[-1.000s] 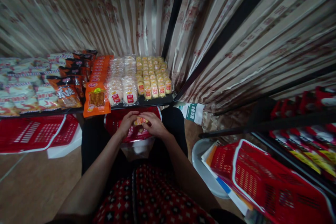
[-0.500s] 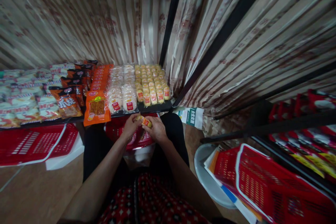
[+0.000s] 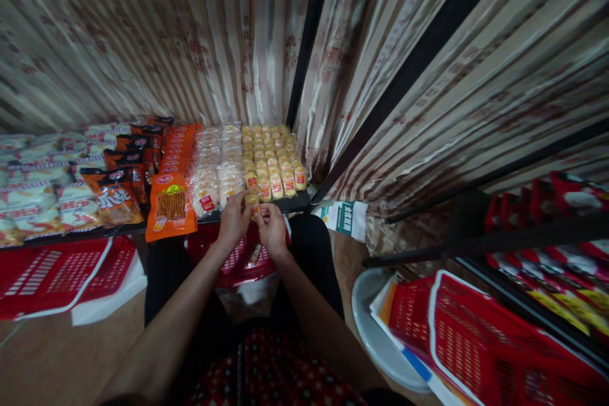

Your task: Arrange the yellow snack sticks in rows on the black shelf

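Observation:
A small yellow snack packet [image 3: 254,205] with a red-orange label is pinched between my two hands at the shelf's front edge. My left hand [image 3: 235,221] grips its left side, and the fingers of my right hand [image 3: 273,228] close on its lower right end. Just behind stand rows of matching yellow packets [image 3: 276,162] on the black shelf [image 3: 297,201]. To their left lie round white crackers [image 3: 206,193] in clear wrap. Below my hands, between my knees, a red basket [image 3: 236,274] has a small wrapped piece [image 3: 255,254] inside.
Orange snack bags [image 3: 172,203], dark-topped orange bags [image 3: 117,200] and white bags [image 3: 78,209] fill the shelf leftward. Red baskets stand at lower left [image 3: 52,276] and right [image 3: 457,323], near a grey basin [image 3: 366,330]. Black metal bars [image 3: 404,70] cross before the striped curtain [image 3: 204,32].
Both hands have moved slightly forward and left, toward the shelf, with the packet. It was tilted lengthwise between them and now stands more upright. The view has shifted a little.

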